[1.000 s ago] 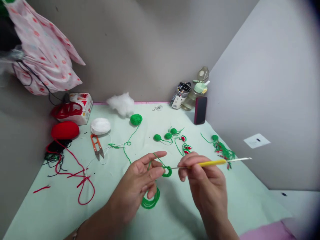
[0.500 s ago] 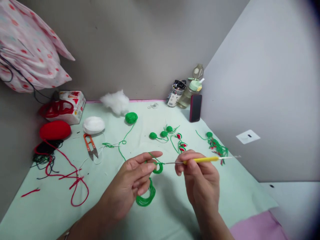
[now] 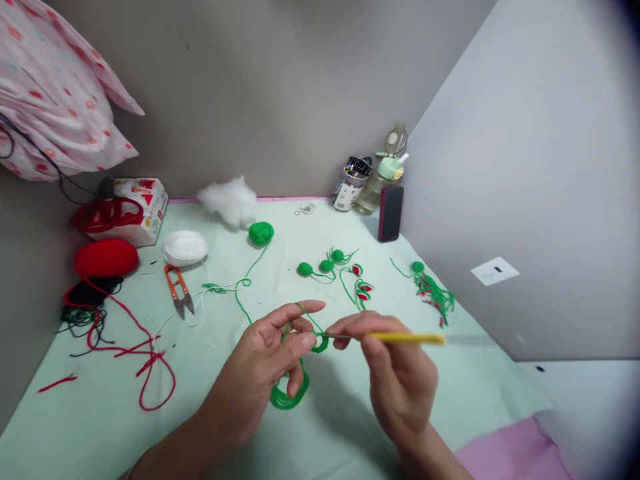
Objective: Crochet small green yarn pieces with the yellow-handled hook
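Between thumb and fingers, my left hand (image 3: 267, 357) pinches a small ring of green crochet work (image 3: 321, 343). A green strand runs up over its raised index finger. My right hand (image 3: 395, 370) grips a crochet hook (image 3: 400, 338) with a yellow handle, and the metal tip meets the crochet work; the exact stitch is too small to make out. Below my left fingers hangs a looped coil of green yarn (image 3: 290, 399). Farther back lies a green yarn ball (image 3: 261, 233), with a strand leading toward my left hand.
Orange thread snips (image 3: 179, 291) lie left, near white yarn (image 3: 185, 248) and red yarn (image 3: 106, 258). White stuffing (image 3: 230, 202) sits at the back. Small green crocheted balls (image 3: 327, 265) and watermelon pieces (image 3: 363, 293) are beyond my hands. A phone (image 3: 391, 213) leans by a bottle (image 3: 371, 193).
My right hand has moved the hook left, closer to my left hand, and its handle now points more level. The view has shifted slightly.
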Motion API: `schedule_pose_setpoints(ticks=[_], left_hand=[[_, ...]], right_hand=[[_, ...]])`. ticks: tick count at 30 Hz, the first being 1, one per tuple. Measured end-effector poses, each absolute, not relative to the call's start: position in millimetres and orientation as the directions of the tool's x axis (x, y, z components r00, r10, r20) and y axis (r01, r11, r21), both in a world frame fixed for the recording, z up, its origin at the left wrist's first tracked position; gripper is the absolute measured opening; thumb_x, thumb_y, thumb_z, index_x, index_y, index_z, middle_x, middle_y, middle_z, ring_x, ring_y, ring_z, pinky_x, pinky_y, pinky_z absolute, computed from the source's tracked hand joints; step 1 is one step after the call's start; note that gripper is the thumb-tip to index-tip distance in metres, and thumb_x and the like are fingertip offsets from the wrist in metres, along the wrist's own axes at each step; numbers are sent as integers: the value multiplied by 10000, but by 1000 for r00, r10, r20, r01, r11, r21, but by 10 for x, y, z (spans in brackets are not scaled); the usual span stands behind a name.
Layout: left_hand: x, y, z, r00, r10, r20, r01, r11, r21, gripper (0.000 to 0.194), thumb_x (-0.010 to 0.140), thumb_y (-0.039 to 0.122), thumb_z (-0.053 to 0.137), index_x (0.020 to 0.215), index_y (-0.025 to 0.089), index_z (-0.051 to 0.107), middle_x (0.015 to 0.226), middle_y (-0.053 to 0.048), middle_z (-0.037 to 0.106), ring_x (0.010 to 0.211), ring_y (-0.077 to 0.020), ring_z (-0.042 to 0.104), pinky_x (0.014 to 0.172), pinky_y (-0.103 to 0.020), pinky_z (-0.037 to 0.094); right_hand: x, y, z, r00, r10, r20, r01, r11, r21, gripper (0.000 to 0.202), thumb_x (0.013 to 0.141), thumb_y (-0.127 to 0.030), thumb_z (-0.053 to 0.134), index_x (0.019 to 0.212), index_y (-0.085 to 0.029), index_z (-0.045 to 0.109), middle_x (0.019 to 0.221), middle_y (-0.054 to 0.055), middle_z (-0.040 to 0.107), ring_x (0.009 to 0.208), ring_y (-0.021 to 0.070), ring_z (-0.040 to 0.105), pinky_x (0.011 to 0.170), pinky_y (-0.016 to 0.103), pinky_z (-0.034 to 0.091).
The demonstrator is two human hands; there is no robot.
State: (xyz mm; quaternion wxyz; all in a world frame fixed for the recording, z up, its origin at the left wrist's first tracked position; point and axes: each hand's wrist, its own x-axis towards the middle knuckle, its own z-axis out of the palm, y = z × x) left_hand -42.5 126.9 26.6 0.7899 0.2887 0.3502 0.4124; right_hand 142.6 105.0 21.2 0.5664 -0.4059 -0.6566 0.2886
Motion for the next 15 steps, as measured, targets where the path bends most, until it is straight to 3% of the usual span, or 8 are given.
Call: schedule_pose_setpoints(ticks=[3,5,6,8,11,13,15], left_hand=[[-411,1263,281,411,850,-328,-485,509,711,400,824,314,898,1206,242,804,812,44,607,442,11,333,424,-138,360],[-409,1271,287,463,811,-357,-509,573,643,446,800,326,921,1212,207,799,710,68,551,443,5,263,414,-135,343],[-412,1278,286,483,793,-372,-513,600,613,443,799,317,923,1206,190,801,661,87,502,446,1,233,416,-132,339],[-423,1293,276,488,781,-389,-511,618,598,404,813,283,912,1187,171,809,637,100,460,451,3,212,426,-128,339],[-428,1291,257,423,832,-360,-484,543,686,377,821,278,903,1180,205,814,770,57,580,432,21,321,427,-143,342],[-417,1267,253,363,874,-322,-451,468,760,403,822,291,905,1211,254,804,843,47,623,433,11,446,444,-158,370],[-397,1237,258,319,899,-299,-443,421,792,458,817,304,911,1257,286,784,850,52,630,452,-13,527,465,-170,401]], right_hand=[[1421,1006,194,-305,651,695,538,720,-438,342,1008,-103,619,1272,-284,737,1061,64,815,930,212,784,783,326,659],[1410,1010,177,-343,599,724,609,728,-314,407,976,-66,656,1284,-316,746,1065,48,808,930,204,787,770,304,665],[1407,1023,174,-308,607,732,612,716,-336,390,984,-73,650,1269,-319,752,1047,45,802,908,198,783,746,299,665],[1410,1063,183,-166,687,707,523,670,-528,286,1030,-129,603,1200,-291,767,991,54,789,840,193,764,700,312,656],[1414,1126,221,3,842,540,140,535,-833,226,1081,-241,543,1074,-256,768,897,51,770,665,161,700,603,311,631],[1396,1140,239,21,881,473,17,473,-881,218,1074,-298,574,1019,-262,781,874,42,763,622,147,681,554,290,615],[1361,1120,233,10,841,541,204,527,-825,189,1044,-308,636,993,-249,809,866,50,769,671,159,720,560,279,627]])
